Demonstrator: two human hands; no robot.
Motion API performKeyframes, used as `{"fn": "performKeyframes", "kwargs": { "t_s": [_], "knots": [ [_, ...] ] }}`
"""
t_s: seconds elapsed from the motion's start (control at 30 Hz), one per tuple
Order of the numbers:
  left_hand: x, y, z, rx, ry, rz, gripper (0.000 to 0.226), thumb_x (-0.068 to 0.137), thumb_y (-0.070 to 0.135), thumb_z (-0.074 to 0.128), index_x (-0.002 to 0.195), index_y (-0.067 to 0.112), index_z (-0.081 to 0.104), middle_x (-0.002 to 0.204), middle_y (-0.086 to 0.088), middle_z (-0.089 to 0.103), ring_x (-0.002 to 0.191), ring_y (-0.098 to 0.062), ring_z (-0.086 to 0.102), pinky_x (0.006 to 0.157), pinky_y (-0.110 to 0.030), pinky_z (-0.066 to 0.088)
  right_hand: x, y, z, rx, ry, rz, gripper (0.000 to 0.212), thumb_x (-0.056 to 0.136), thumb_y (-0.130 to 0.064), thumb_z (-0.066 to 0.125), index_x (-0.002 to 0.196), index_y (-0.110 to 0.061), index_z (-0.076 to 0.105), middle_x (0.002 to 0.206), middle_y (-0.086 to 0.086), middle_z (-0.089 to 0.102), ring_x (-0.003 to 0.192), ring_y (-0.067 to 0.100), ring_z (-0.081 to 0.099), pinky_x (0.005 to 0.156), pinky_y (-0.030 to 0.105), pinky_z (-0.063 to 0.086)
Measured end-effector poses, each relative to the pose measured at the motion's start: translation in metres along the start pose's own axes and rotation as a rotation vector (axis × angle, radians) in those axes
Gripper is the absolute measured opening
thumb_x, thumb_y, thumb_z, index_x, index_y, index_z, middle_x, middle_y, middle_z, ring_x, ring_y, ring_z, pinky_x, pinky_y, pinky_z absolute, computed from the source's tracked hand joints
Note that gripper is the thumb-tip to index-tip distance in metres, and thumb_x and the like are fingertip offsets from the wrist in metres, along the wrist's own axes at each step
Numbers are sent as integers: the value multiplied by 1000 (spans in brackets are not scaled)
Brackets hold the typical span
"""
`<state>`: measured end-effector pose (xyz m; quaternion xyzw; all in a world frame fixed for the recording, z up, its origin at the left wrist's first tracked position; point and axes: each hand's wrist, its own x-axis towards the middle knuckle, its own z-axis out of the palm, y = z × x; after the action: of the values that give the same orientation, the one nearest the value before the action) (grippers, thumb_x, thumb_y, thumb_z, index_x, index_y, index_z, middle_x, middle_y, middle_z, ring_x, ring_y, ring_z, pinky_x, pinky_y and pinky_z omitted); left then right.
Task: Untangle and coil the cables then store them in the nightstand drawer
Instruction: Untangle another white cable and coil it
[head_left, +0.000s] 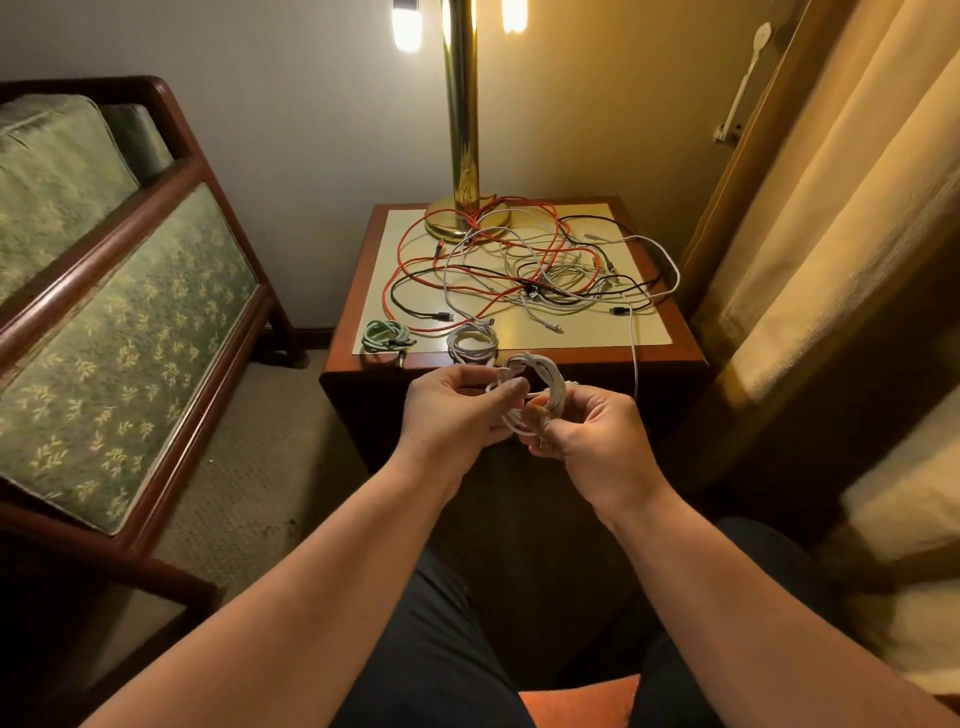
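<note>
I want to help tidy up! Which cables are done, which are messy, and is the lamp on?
Held white cable: coiled, gripped by left hand and right hand.
Green cable: coiled, lying on nightstand.
Second white cable: coiled, beside the green one.
Red, black and white cables: tangled together.
Lamp: lit.

So the person's left forearm (311, 571) and right forearm (727, 587) are both bare, angling inward to meet right in front of the near edge of the reddish-brown wooden nightstand (582, 356). The left hand (457, 410) has its back to the camera, fingertips pinching the small white coiled cable (543, 376). The right hand (592, 441) sits just beside it, fingers curled round the coil's lower side. Both are held in the air, wrists bent slightly inward.
</note>
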<state>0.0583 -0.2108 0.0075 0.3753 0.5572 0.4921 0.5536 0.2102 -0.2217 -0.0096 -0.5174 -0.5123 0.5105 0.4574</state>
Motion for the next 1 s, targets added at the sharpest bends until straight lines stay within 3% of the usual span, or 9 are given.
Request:
{"fn": "performKeyframes", "kwargs": {
  "t_s": [0.1, 0.23, 0.37, 0.43, 0.63, 0.73, 0.83, 0.93, 1.0],
  "knots": [
    [1, 2, 2, -89, -12, -28, 27, 83, 2, 79, 108, 1, 70, 102, -19, 76, 95, -30, 76, 84, -41, 62, 2, -3, -3, 45, -9, 40, 12, 89, -22, 76, 92, -11, 75, 92, 5, 78, 90, 23, 76, 81, 46, 63],
    [1, 7, 1, -178, -114, -128, 13, 86, 1, 73, 99, 2, 71, 88, -13, 76, 83, -21, 76, 69, -27, 59, 3, -3, -5, 83, 57, 83, 9, 96, -17, 69, 101, -9, 72, 95, 7, 77, 89, 24, 76, 79, 43, 64],
    [3, 10, -1, -103, -180, -170, 23, 83, -3, 73, 104, 5, 71, 92, -11, 75, 93, -23, 72, 87, -36, 57, 4, -2, -12, 5, 82, 13, 36, 93, -14, 73, 123, -27, 57, 111, 2, 68, 92, 20, 75, 73, 38, 64],
    [3, 13, -2, -73, -214, -187, 30, 83, -5, 70, 110, 7, 69, 93, -10, 73, 93, -24, 71, 93, -39, 54, 4, -5, -16, -23, 40, -21, 32, 93, -13, 72, 121, -26, 61, 111, 2, 68, 92, 20, 75, 72, 35, 64],
    [-1, 18, 1, -122, -272, -244, 38, 76, 0, 59, 112, 11, 65, 86, -7, 64, 78, -20, 62, 70, -30, 50, 1, -12, -17, -72, -113, -82, 43, 95, -9, 69, 132, -28, 57, 107, 8, 70, 86, 21, 77, 70, 39, 65],
    [-4, 19, 0, -55, -269, -251, 57, 62, 6, 58, 118, 5, 65, 98, -13, 65, 87, -26, 61, 72, -33, 49, -2, -13, -14, -70, -162, -102, 38, 96, -8, 68, 125, -31, 61, 108, 11, 69, 85, 25, 77, 70, 45, 65],
    [-4, 18, -1, 8, -230, -280, 68, 61, 9, 58, 128, -1, 61, 105, -17, 63, 91, -29, 60, 70, -33, 48, -3, -13, -13, -61, -189, -80, 27, 96, -7, 67, 116, -25, 64, 108, 14, 69, 79, 29, 77, 71, 52, 64],
    [-6, 17, -1, 29, -182, -301, 70, 58, 9, 56, 127, -4, 61, 102, -17, 59, 86, -28, 58, 66, -32, 46, -3, -13, -14, -30, -213, -6, 20, 95, -7, 67, 114, -13, 65, 108, 13, 71, 83, 30, 77, 76, 54, 63],
    [-6, 19, 0, 5, -172, -314, 57, 60, 9, 56, 116, 0, 62, 97, -14, 57, 80, -24, 57, 66, -32, 45, -3, -12, -16, 13, -213, 42, 18, 94, -7, 68, 112, -8, 66, 106, 13, 73, 87, 30, 77, 80, 52, 63]
  ]
}}
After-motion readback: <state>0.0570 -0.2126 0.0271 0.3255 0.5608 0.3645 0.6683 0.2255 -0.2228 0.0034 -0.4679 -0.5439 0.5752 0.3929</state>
